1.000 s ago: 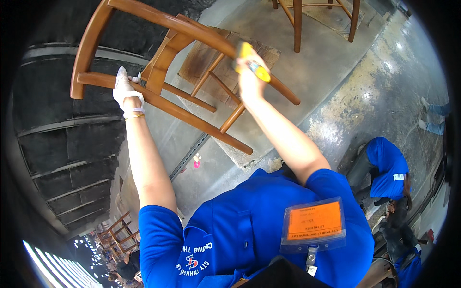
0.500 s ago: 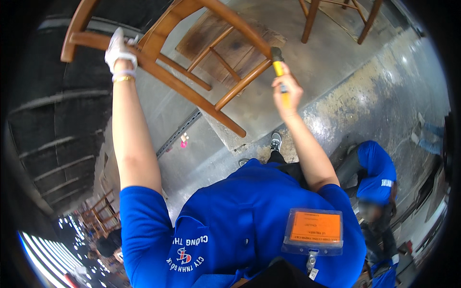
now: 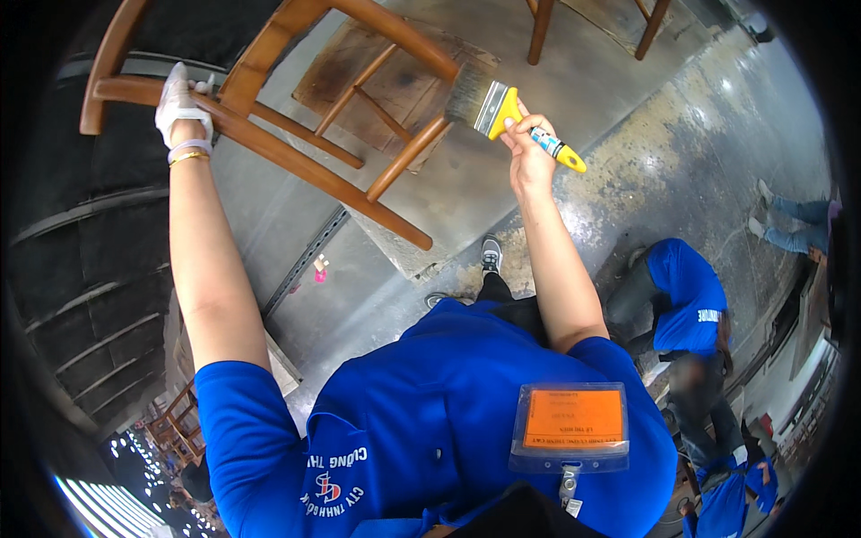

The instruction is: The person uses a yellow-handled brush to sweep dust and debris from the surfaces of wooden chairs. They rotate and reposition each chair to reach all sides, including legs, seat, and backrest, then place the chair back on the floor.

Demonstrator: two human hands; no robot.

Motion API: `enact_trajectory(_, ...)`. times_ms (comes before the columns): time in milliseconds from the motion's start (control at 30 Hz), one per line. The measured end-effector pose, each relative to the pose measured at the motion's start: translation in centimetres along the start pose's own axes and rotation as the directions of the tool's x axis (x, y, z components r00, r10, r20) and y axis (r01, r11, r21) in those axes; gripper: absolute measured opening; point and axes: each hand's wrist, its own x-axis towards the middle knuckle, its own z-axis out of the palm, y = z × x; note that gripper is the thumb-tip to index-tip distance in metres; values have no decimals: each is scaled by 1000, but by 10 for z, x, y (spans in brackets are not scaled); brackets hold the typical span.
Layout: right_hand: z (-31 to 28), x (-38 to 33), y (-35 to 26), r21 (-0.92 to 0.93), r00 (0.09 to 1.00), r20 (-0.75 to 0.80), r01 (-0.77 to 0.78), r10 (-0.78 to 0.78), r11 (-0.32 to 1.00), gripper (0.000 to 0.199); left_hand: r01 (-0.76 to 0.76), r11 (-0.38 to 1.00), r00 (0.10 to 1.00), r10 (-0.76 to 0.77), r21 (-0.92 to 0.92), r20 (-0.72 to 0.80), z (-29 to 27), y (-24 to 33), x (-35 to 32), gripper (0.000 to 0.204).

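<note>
A brown wooden chair frame [image 3: 309,175] is tilted in front of me at the upper left. My left hand [image 3: 184,103], in a white glove, is closed around one of its rails near the far left end. In my bare right hand [image 3: 529,148] is a wide paintbrush [image 3: 508,115] with a yellow handle, a metal band and dark bristles. The bristles point left and overlap the chair's right side in the picture; whether they touch the wood I cannot tell.
Beneath the chair lies a stained brown board [image 3: 359,81] on the grey floor. Legs of another wooden chair [image 3: 541,31] stand at the top right. A person in a blue shirt [image 3: 686,296] bends at my right, and another person's legs [image 3: 798,224] show farther off.
My right hand has turned the brush, so its broad flat side and bristles now face the view. The chair and both hands sit somewhat farther left in the picture.
</note>
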Motion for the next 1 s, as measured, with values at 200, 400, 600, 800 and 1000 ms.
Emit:
enact_trajectory(200, -94, -14, 41, -213, 686, -719, -60, -116, 975, 23, 28, 1000, 999, -28, -13, -35, 7, 6, -11, 20)
enact_trajectory(400, 6, 19, 45, -170, 938, -322, 72, -124, 983, 23, -39, 999, 995, 41, 16, -86, 16, 1, -10, 29)
enact_trajectory(600, 106, 15, -39, 19, 964, 263, 29, -33, 999, 22, -121, 959, 992, 129, 255, -14, 15, 13, -61, 37)
enact_trajectory(800, 140, -7, -60, -144, 968, 205, -116, 144, 983, 23, -162, 982, 981, 149, 100, 121, 13, 78, -68, 36)
enact_trajectory(1000, 251, -42, -64, 238, 895, 442, -182, 60, 954, 21, 54, 990, 867, 16, -127, 499, 3, 98, -87, 30)
